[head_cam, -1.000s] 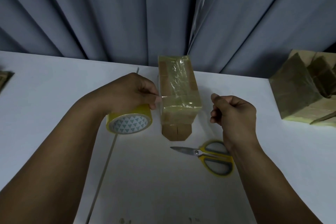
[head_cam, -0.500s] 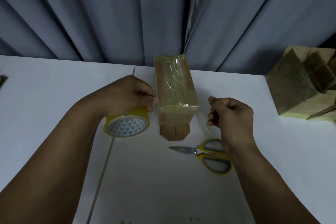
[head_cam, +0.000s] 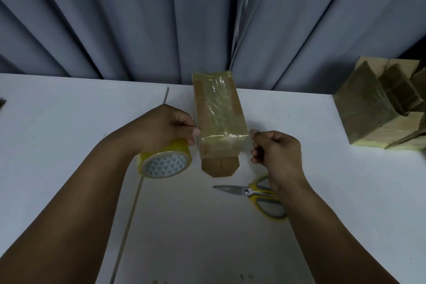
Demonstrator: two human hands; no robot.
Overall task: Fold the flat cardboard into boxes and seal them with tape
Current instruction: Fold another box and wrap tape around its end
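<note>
A long brown cardboard box lies on the white table, its top covered in shiny clear tape and a flap sticking out at its near end. My left hand grips a yellow tape roll just left of the box. A clear strip of tape runs from the roll across the box's near end. My right hand is curled beside the box's right edge and pinches the strip's free end.
Yellow-handled scissors lie closed on the table, partly under my right forearm. A pile of taped cardboard boxes sits at the far right. Grey curtains hang behind the table. A seam runs down the tabletop.
My right hand has moved left, closer to the box's right edge. The left hand with the roll stays beside the box. The view has shifted slightly.
</note>
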